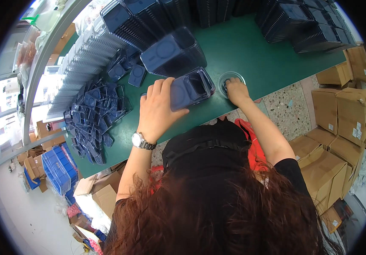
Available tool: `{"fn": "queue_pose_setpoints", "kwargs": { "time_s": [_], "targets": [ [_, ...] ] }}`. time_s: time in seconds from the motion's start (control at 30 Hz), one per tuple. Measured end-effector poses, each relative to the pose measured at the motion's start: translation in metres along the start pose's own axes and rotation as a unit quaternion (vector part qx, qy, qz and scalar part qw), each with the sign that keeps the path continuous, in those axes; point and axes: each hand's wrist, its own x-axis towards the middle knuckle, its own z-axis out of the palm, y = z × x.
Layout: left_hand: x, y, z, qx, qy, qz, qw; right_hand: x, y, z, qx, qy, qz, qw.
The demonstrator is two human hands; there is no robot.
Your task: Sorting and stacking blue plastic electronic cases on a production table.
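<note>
My left hand (159, 108) grips a stack of dark blue phone cases (191, 88) lying on its side on the green table (251, 55); a wristwatch (141, 141) is on that wrist. My right hand (236, 90) rests in a small round clear dish (231, 80) on the table, fingers curled down onto something small inside that I cannot make out. A second, larger stack of dark cases (172, 53) lies just behind the held one.
A heap of loose dark cases (91, 119) lies at the table's left, beside rows of clear trays (81, 63). Black tray stacks (310, 23) stand at the far right. Cardboard boxes (340, 119) fill the floor at right; a blue crate (57, 168) sits at left.
</note>
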Motion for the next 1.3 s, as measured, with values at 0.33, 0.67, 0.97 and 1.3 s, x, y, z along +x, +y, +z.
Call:
{"fn": "queue_pose_setpoints", "kwargs": {
  "time_s": [0.33,0.67,0.97,1.3],
  "targets": [
    [-0.008,-0.003,0.005,-0.035,0.004,0.004,0.999,0.011,-0.001,-0.001,0.023,-0.076,-0.007,0.997],
    [-0.01,-0.012,0.003,-0.076,-0.011,0.0,0.997,0.001,0.0,-0.01,0.218,0.056,0.064,0.972],
    [-0.03,-0.014,-0.019,-0.456,0.108,-0.083,0.879,-0.058,-0.06,-0.149,0.633,0.168,0.081,0.751],
    [-0.032,0.042,0.0,-0.809,0.042,-0.018,0.587,-0.069,-0.143,-0.22,0.58,0.133,-0.071,0.801]
  ]
}}
